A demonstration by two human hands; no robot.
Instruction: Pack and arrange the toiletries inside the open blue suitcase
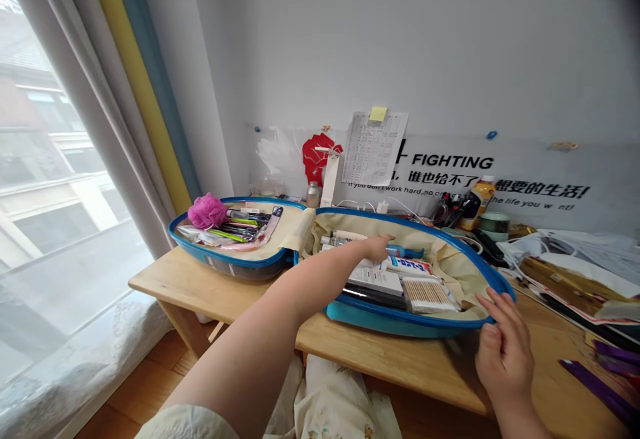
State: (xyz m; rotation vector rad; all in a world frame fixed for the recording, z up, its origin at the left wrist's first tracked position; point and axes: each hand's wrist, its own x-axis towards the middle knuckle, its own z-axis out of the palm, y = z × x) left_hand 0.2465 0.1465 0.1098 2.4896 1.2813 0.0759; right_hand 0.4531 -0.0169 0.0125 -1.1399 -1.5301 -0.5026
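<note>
A blue-rimmed case (345, 320) lies unfolded on the desk with a cream lining. My left hand (377, 248) reaches into its right half, over the packed items. One finger points forward and the others are partly hidden; I see nothing held. Beside that hand are a blue item (406, 252) and a toothpaste tube (409, 265). Nearer me sit a white printed box (377, 280) and a pack of cotton swabs (430, 294). At the case's right front corner, my right hand (505, 342) has its fingers apart, the tips at the blue rim.
The left half (293, 216) holds a pink bath puff (207, 211) and several slim packaged items. A wooden desk (165, 276) supports everything. Behind stand a small bottle (313, 194) and a yellow-labelled bottle (481, 199). Cables and papers crowd the right; purple strips (595, 386) lie near the edge.
</note>
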